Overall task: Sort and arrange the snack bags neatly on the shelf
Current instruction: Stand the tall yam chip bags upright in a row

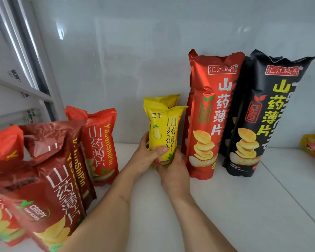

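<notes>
Looking along the white shelf point(244, 206), I judge the sorting about half done. The tall red bag point(205, 113) and tall black bag point(262, 113) stand upright side by side at the far right. At the near left, a jumble of red bags point(49, 170) leans unsorted. Between them, my left hand point(145, 157) and right hand point(173, 171) grasp the small yellow bag point(164, 131), upright just beside the tall red bag, with another yellow bag behind it.

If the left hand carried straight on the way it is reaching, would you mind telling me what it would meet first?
Probably the second yellow bag standing just behind the front yellow bag that the left hand grips, and then the shelf's back wall; depth is unclear.
</notes>
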`<state>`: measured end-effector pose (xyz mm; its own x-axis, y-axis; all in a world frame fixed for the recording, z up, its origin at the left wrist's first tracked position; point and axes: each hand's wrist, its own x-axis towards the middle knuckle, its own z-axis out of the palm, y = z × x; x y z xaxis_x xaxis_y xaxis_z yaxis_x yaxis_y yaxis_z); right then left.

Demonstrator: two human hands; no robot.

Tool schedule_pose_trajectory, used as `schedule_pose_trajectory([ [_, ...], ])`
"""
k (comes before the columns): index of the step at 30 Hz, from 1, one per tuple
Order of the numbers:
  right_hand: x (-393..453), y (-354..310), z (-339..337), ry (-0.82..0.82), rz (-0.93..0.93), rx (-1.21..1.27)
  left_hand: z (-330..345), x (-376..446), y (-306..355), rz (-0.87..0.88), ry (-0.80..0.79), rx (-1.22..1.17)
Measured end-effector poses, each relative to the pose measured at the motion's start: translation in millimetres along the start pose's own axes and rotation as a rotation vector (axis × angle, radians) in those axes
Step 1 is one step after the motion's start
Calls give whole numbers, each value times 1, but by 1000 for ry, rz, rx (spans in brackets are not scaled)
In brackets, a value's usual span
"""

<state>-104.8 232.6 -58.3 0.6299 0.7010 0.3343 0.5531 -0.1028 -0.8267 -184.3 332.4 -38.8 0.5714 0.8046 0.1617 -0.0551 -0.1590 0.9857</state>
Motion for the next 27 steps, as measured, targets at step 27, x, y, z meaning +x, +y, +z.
schedule_pose_trajectory([
  [27,-44,-6,-31,-187,-93,-380,10,-88,16,-57,327,651],
])
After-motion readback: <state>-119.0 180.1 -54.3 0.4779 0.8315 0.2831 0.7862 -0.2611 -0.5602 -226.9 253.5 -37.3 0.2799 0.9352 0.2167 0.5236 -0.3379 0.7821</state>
